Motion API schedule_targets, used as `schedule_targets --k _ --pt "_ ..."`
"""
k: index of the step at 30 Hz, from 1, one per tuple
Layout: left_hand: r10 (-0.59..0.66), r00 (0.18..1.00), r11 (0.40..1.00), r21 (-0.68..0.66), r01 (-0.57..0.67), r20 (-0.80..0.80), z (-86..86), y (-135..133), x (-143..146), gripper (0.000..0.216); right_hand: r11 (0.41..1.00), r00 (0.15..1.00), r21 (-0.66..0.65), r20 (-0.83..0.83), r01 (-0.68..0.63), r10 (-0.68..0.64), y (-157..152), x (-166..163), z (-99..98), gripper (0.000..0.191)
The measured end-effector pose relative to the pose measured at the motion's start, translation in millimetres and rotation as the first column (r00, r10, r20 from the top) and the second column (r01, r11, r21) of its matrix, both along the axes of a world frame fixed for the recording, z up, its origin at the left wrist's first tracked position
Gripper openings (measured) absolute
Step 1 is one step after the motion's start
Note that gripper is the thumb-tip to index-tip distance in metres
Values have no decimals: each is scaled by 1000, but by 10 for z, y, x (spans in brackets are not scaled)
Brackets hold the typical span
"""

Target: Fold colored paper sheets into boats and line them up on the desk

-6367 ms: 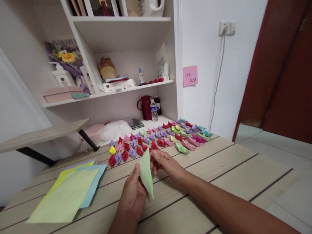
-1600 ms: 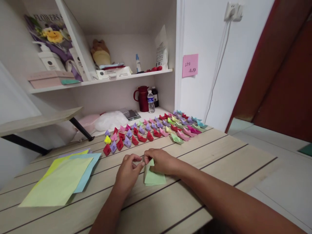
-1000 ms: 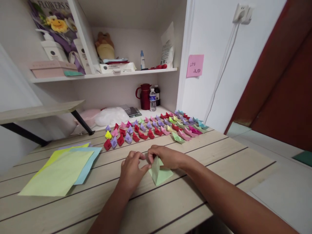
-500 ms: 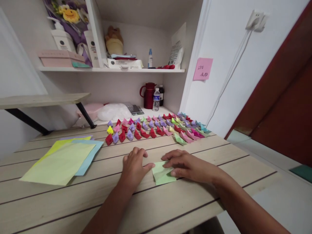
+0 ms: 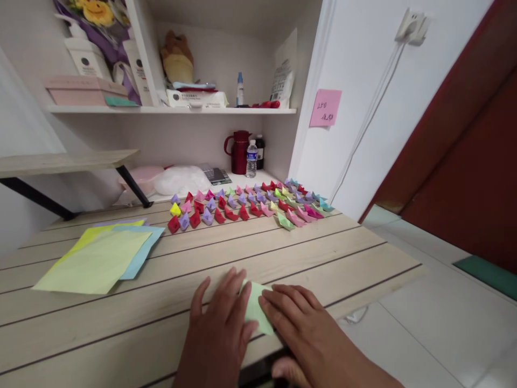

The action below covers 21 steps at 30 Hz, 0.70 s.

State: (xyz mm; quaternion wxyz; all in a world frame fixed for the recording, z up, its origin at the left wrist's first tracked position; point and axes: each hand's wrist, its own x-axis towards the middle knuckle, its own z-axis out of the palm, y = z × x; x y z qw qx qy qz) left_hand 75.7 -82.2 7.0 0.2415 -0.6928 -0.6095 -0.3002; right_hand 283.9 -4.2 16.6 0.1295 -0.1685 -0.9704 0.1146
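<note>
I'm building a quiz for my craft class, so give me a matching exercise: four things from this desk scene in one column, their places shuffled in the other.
Things:
1 folded green paper
2 pink sticky note
3 red jug
4 loose coloured sheets

Places:
A on the wall
B on the table, far left
C pressed under the left hand and right hand
D beside a water bottle

Pairs: 1-C, 2-A, 3-D, 4-B

Green folded paper [image 5: 254, 308] mostly hidden beneath left hand [image 5: 218, 337] and right hand [image 5: 310, 338]
</note>
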Motion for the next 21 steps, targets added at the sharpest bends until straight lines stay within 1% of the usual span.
schedule_targets --k 2,4,6,9,11,14,16,18,20,21 --pt "-68 978 997 -40 62 -197 -96 -175 42 34 1000 1000 -15 2 -25 25 -103 43 -28 72" --pt "-91 954 994 -83 70 -284 -169 -310 15 38 998 999 -57 -3 -38 38 -164 90 -31 72" --pt "-89 954 992 -110 60 -287 -205 -409 -41 42 991 999 -129 -7 -35 34 -179 131 -9 65" --pt "-101 960 988 -141 66 -260 -204 -498 -82 44 970 998 -243 -64 5 -21 -128 161 27 51" --pt "-91 965 986 -156 54 -246 -190 -520 -63 44 952 992 -304 -117 18 -56 -75 157 40 45" --pt "-51 971 986 -163 13 -233 -178 -520 -14 42 931 984 -365 -164 5 -69 -6 145 47 35" --pt "-36 974 988 -156 0 -224 -173 -520 4 40 932 985 -362 -170 -24 -41 24 148 45 37" --pt "-29 979 990 -139 1 -203 -168 -528 11 41 944 988 -325 -154 -59 9 42 157 34 45" --pt "-52 981 991 -129 28 -189 -161 -542 20 40 956 991 -282 -131 -77 42 45 162 16 52" --pt "-67 981 991 -130 43 -182 -158 -547 28 38 960 992 -270 -124 -71 39 42 161 7 50"
